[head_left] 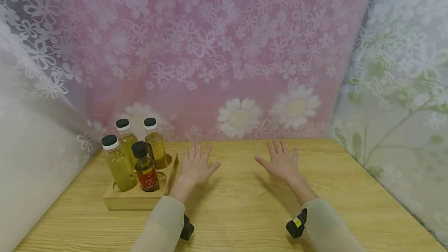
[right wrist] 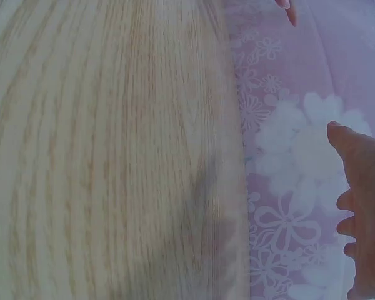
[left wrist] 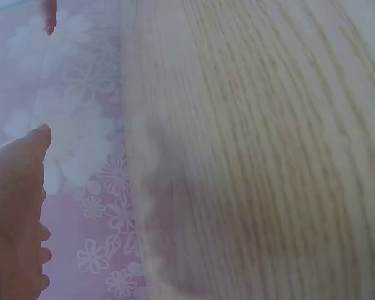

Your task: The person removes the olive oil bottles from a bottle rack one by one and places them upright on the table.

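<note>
Both hands hover over the wooden table with fingers spread and nothing in them. The left hand (head_left: 196,166) is just right of a wooden bottle rack (head_left: 131,203). My right hand (head_left: 281,163) is farther right, over bare wood. Standing in the rack are a small bottle with a black cap and red label (head_left: 147,178) at the front, a bottle of yellow-green oil (head_left: 120,170) at the left, another oil bottle (head_left: 128,142) behind it, and a dark-capped oil bottle (head_left: 156,149) at the back right. In the left wrist view, the left hand (left wrist: 15,212) shows at the left edge.
A pink flowered cloth (head_left: 210,69) hangs behind the table's far edge. Pale curtains (head_left: 402,88) flank it on the sides. The wood-grain tabletop (head_left: 238,213) stretches between and in front of the arms. Each wrist wears a black camera (head_left: 296,224).
</note>
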Demonstrator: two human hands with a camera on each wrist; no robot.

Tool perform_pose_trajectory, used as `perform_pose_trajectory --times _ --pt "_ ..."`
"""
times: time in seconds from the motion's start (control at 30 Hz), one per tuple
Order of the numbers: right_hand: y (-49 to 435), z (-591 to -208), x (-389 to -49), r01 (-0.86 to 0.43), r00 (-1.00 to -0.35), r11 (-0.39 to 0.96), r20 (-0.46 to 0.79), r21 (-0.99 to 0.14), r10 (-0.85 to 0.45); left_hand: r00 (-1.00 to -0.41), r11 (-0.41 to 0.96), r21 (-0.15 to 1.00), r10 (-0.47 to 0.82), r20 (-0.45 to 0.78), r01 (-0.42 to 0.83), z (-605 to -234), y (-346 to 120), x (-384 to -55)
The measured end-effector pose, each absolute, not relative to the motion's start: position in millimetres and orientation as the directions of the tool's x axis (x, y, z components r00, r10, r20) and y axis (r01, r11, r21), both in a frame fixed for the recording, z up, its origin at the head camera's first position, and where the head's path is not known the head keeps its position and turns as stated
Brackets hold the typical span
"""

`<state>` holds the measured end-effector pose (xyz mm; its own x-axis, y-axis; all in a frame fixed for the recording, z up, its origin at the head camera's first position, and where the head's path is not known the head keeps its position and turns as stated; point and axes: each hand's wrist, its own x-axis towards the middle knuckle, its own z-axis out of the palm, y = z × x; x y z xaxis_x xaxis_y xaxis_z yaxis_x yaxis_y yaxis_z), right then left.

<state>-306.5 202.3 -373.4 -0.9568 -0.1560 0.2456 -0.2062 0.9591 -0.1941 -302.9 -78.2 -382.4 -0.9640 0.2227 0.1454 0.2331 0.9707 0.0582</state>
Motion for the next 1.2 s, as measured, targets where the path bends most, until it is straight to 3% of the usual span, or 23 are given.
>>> perform_pose_trajectory --times 0.33,0.47,0.6,0.83,1.2 --pt "191 -360 -308 -0.248 -0.937 0.945 0.301 -0.213 -0.179 -0.908 0.943 0.004 0.318 0.273 0.332 -346 -92 -310" --pt "184 -352 -309 -0.274 -0.931 0.921 0.318 -0.278 -0.181 -0.891 0.924 0.101 0.320 0.322 0.369 -326 -97 -306" --pt "175 -342 -305 -0.301 -0.938 0.860 0.292 -0.413 -0.188 -0.874 0.883 0.247 0.285 0.394 0.399 -308 -103 -298" --pt "152 -329 -296 -0.365 -0.931 0.700 0.256 -0.613 -0.261 -0.891 0.780 0.492 0.181 0.416 0.388 -271 -118 -272" --pt "102 -308 -283 -0.423 -0.897 0.527 0.260 -0.737 -0.357 -0.887 0.721 0.579 0.106 0.449 0.380 -235 -172 -233"
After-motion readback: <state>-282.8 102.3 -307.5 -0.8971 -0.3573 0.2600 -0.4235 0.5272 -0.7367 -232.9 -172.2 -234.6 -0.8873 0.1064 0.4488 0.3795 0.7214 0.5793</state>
